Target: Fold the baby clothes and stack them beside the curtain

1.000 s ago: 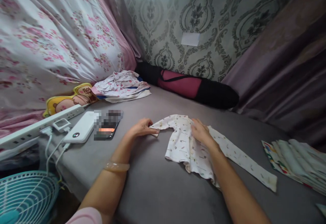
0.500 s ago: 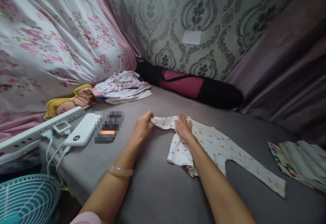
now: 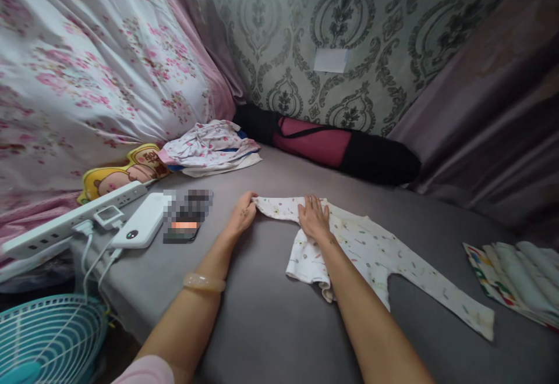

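Note:
A small white long-sleeved shirt with a scattered print lies spread on the grey bed sheet. My left hand is closed, pinching the cuff end of its left-hand sleeve. Flat on the shirt near that sleeve's shoulder rests my right hand, fingers stretched out. The other sleeve reaches down to the right. My right forearm hides part of the shirt's body and hem.
At right lies a stack of folded clothes; a crumpled pile of clothes is at the back left. A power bank, blurred phone, power strip and fan stand left. A black-and-red long bag lies along the wall.
My left hand has drawn the sleeve end slightly to the left, and the sleeve looks straighter. My right hand stays pressed on the shirt. The view has shifted a little.

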`<state>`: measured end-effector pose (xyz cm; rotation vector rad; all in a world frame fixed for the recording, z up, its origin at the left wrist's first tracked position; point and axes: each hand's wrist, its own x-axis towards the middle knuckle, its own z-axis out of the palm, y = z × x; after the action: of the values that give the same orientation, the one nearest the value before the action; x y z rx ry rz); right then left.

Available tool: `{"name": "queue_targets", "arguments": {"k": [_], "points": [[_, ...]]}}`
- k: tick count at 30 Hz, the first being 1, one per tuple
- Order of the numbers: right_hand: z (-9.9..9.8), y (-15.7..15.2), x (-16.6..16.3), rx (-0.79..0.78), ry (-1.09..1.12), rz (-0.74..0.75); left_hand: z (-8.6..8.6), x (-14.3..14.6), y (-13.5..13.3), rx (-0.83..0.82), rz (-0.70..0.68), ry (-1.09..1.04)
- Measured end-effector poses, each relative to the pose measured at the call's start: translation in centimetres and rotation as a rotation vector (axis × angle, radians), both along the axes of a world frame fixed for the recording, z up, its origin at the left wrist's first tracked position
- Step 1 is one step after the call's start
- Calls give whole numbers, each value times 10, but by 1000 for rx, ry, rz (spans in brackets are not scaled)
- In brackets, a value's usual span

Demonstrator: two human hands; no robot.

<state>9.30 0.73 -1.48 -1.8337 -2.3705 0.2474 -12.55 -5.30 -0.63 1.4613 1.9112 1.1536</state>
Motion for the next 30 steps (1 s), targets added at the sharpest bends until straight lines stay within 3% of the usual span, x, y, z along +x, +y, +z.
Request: {"name": "queue_targets", "arguments": {"k": [4,7,15,19,22,27,30], "points": [[-1,0,0,6,5,-5,-3,1,10,-30,174,-232],[-1,0,0,1,2,-4,-12,3,15,13,206,-194],[0,1,-2,-12,9,-35,-12,-1,24,202,47,302],[0,0,-2,-8,14,-40,-12,-3,26,55,-28,496],[-1,0,-2,-8,5,-41,-8,-5,22,-50,6,672],[0,0,-3,1,-4,-33,15,-5,16,-190,44,877],[0,0,-4,5,-10,-37,26,17,20,-166,48,953]]}}
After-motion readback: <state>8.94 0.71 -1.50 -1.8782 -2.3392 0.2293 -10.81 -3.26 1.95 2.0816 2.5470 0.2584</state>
